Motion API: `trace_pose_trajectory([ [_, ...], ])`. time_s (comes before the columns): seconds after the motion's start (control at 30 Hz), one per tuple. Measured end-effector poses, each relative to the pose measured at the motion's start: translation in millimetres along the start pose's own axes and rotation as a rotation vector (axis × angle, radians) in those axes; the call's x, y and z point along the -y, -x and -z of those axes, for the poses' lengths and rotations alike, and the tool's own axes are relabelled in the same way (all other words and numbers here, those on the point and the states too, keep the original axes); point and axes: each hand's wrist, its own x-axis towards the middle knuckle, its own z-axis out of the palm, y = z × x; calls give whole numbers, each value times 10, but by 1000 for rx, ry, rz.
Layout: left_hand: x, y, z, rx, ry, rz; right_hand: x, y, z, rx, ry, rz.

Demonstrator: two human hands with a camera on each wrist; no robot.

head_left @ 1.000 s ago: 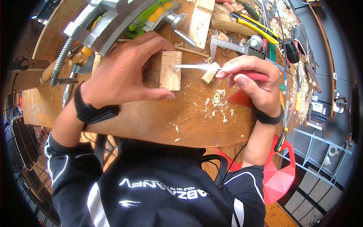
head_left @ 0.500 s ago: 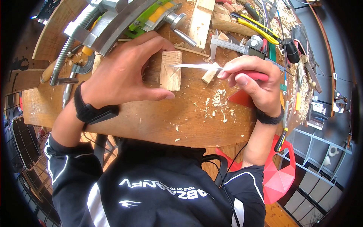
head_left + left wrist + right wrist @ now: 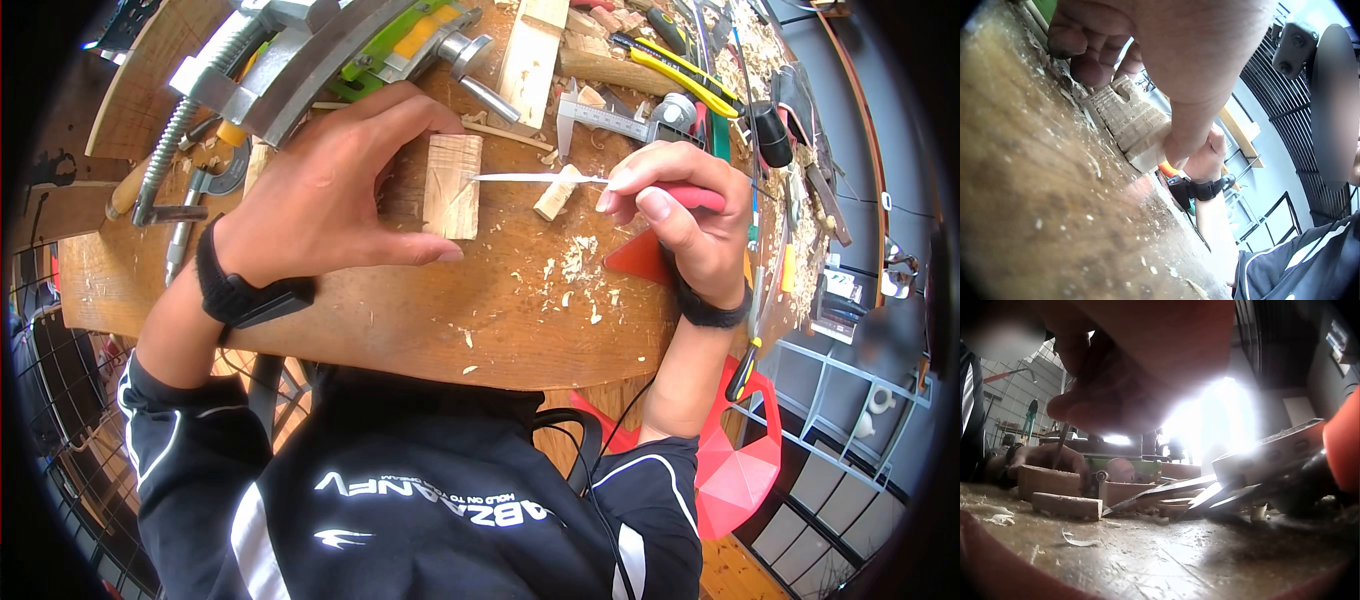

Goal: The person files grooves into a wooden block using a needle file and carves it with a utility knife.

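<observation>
A small rectangular wooden block with cut lines on its upper face lies on the bench. My left hand holds it by its ends, thumb at the near end and fingers at the far end. Grooves and a notch show on the block in the left wrist view. My right hand pinches a slim, pointed metal tool by its red handle. The tip is over the block's right side, with the shaft passing above a small wood offcut.
A metal vise stands at the back left. Behind the hands lie a caliper, a light wood bar and yellow-handled pliers. Shavings and an orange-red piece lie near the right wrist.
My right hand has drawn back slightly to the right, taking the tool's tip from the block's middle toward its right edge. The left hand and the block have stayed still.
</observation>
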Motion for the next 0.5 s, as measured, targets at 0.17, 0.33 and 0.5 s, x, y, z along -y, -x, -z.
trace_pose_trajectory([
  [0.17,8,-1,-8,-3,6,-2,8,3,2,-9,-9,-6],
  [0.33,6,-2,-8,-5,5,-4,0,11,3,-22,-21,1],
  [0.5,6,-1,-8,-6,6,-5,2,11,1,-33,-11,-4],
])
